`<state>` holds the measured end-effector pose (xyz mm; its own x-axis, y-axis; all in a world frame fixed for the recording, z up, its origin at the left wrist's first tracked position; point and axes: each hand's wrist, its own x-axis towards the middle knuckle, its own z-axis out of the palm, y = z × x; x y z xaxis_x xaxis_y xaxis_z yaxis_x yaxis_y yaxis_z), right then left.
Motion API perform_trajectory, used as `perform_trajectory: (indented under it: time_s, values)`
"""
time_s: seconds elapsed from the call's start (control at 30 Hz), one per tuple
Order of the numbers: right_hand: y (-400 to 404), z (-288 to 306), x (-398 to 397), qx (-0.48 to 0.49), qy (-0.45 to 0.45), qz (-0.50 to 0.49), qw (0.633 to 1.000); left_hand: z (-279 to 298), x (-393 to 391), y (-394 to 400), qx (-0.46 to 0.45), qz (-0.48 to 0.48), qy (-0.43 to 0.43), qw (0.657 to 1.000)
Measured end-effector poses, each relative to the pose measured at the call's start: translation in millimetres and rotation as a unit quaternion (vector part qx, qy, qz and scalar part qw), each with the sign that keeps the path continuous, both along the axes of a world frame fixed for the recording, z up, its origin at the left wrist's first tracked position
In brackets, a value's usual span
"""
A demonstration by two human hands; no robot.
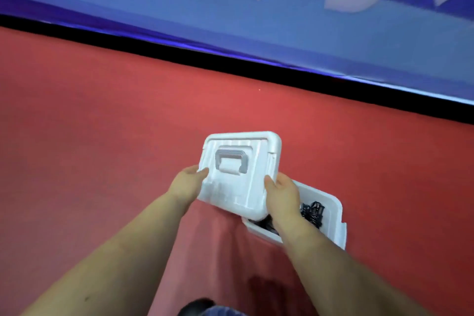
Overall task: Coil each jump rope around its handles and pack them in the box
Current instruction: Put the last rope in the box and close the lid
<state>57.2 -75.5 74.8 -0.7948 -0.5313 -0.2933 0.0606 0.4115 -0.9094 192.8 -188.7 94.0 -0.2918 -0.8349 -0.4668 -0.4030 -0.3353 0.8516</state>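
A white plastic lid [243, 159] with a grey fold-down handle is held in the air above the floor. My left hand [188, 182] grips its left edge, thumb on top. My right hand [280, 192] grips its right edge the same way. Below and to the right stands the open white box [333, 215] on the red floor. Black coiled jump rope [313, 213] lies inside it, partly hidden by my right wrist and the lid. The lid overlaps the box's near-left corner in the view.
Red floor [115, 123] spreads all around the box. A black strip [230, 59] runs along the foot of a blue banner wall [256, 20] with white lettering at the back. A dark shoe tip [197, 306] shows at the bottom edge.
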Motion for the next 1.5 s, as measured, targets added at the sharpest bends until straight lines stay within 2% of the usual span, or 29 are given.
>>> perform_trajectory:
  time_s: [0.1, 0.17, 0.3, 0.4, 0.5, 0.6, 0.63, 0.7, 0.77, 0.97, 1.2, 1.3, 1.4, 1.5]
  values:
    - [41.7, 10.4, -37.3, -0.049, -0.130, -0.094, 0.986, 0.2, -13.6, 10.1, -0.029, -0.030, -0.066, 0.997]
    - [69.1, 11.5, -60.0, -0.076, -0.178, -0.126, 0.973, -8.9, -27.1, 11.0, -0.032, -0.053, -0.099, 0.993]
    - [113.9, 4.6, -90.2, -0.100, -0.225, -0.147, 0.958, -13.5, -56.3, 24.0, -0.054, -0.055, -0.117, 0.990]
    - [127.5, -19.8, -106.7, -0.071, -0.196, -0.171, 0.963, -35.3, -74.5, 30.0, -0.057, -0.096, -0.097, 0.989]
    - [126.5, -49.3, -118.2, -0.009, -0.107, -0.163, 0.981, -66.9, -85.8, 35.7, -0.039, -0.114, -0.109, 0.987]
    - [127.4, -90.6, -126.1, 0.075, -0.039, -0.092, 0.992, -100.2, -91.0, 39.8, -0.020, -0.120, -0.142, 0.982]
    - [129.1, -105.7, -128.0, 0.129, -0.019, -0.053, 0.990, -111.0, -93.1, 39.3, -0.015, -0.121, -0.155, 0.980]
    - [135.0, -134.5, -132.1, 0.267, -0.004, 0.009, 0.964, -129.3, -98.9, 39.2, -0.003, -0.127, -0.173, 0.977]
    - [140.0, -143.3, -132.8, 0.331, -0.017, 0.020, 0.943, -139.8, -102.6, 41.1, 0.003, -0.128, -0.170, 0.977]
    - [143.6, -164.6, -132.8, 0.333, -0.032, 0.016, 0.942, -180.7, -104.3, 53.3, 0.042, -0.124, -0.222, 0.966]
    - [145.3, -179.5, -132.3, 0.254, -0.051, -0.030, 0.965, -189.2, -107.8, 51.7, 0.011, -0.083, -0.301, 0.950]
    - [143.7, -180.0, -138.0, 0.227, -0.077, -0.070, 0.968, -188.7, -105.6, 57.0, 0.039, -0.044, -0.285, 0.957]
    - [145.9, -178.4, -146.8, 0.216, -0.109, -0.102, 0.965, -190.9, -100.6, 62.7, 0.140, 0.007, -0.208, 0.968]
    - [148.4, -178.2, -154.3, 0.200, -0.115, -0.108, 0.967, -189.7, -100.7, 65.3, 0.195, -0.006, -0.175, 0.965]
